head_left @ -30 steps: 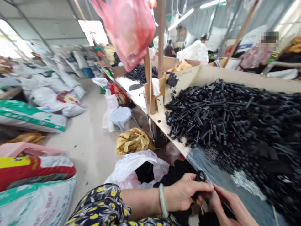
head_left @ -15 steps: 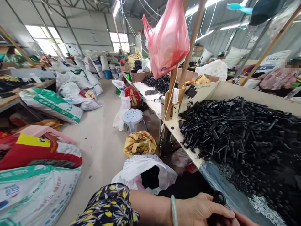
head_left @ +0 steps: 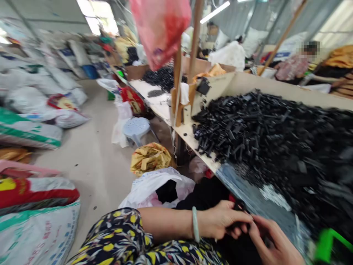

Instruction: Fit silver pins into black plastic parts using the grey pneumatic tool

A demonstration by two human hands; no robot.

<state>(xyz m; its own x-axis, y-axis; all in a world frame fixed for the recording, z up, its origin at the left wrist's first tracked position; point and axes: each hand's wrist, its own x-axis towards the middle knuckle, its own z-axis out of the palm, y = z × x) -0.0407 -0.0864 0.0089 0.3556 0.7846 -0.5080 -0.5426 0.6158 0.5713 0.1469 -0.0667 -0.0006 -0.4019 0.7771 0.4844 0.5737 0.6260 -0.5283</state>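
Note:
My left hand (head_left: 224, 220), with a pale bangle (head_left: 195, 223) at the wrist, is closed around a small black part with a ring-shaped end (head_left: 240, 205). My right hand (head_left: 274, 239) meets it at the fingertips, thumb and forefinger pinched together; whatever lies between them is hidden and blurred. Both hands are over my lap, beside the near edge of the workbench. On the bench, a large heap of black parts (head_left: 264, 136) spreads to the right. A small pile of silvery pieces (head_left: 274, 195) lies nearer, on a grey-blue covering (head_left: 248, 197).
Below the bench stand an open white sack (head_left: 138, 191) with black contents, a yellow sack (head_left: 151, 158) and a blue stool (head_left: 136, 126). Full sacks (head_left: 35, 217) line the left. A red bag (head_left: 162, 33) hangs overhead by wooden posts. A bright green object (head_left: 328, 244) is at lower right.
My view has swung right and down, bringing more of the right hand and the green object into sight. The hands stay together, with the black part still in the left.

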